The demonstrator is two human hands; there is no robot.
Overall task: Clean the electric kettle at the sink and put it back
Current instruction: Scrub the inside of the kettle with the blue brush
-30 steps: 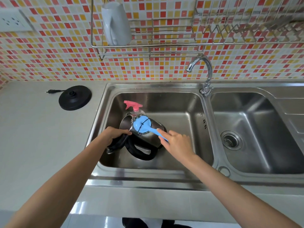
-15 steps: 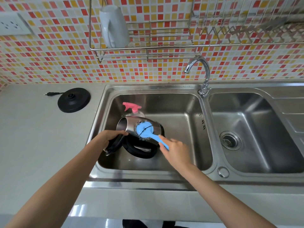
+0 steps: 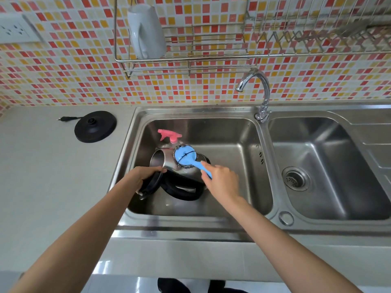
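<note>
Sliding toward the back wall of the basin since half a second ago, the round blue scrubber [image 3: 184, 155] is now pressing on the upper flank of the kettle [image 3: 191, 173], its plastic disc ringed with grey steel wool. One kettle is lying on its side in the front-left part of the left sink basin [image 3: 232, 134], showing a brushed steel barrel, a black loop handle toward the front edge and a black lid hanging open at the mouth. The left hand [image 3: 146, 175] is gripping the kettle at that mouth, fingers curled over the rim. The right hand [image 3: 222, 182] is wrapping its fingers round the scrubber's thin blue handle. One spray bottle [image 3: 169, 134] with a pink trigger is standing just behind the kettle. Bare steel floor is showing from the kettle to the basin's right wall.

Two basins are sitting side by side. The right basin [image 3: 338, 166] is showing its round drain [image 3: 295, 178], and one curved chrome faucet [image 3: 262, 89] is rising from the back rim between them. Near the worktop's [image 3: 42, 176] back edge, left of the sink, one flat black disc base [image 3: 95, 126] is resting with its plug [image 3: 63, 118] beside it. One white mug [image 3: 146, 31] is sitting in a wire rack [image 3: 190, 66] on the mosaic wall.
</note>
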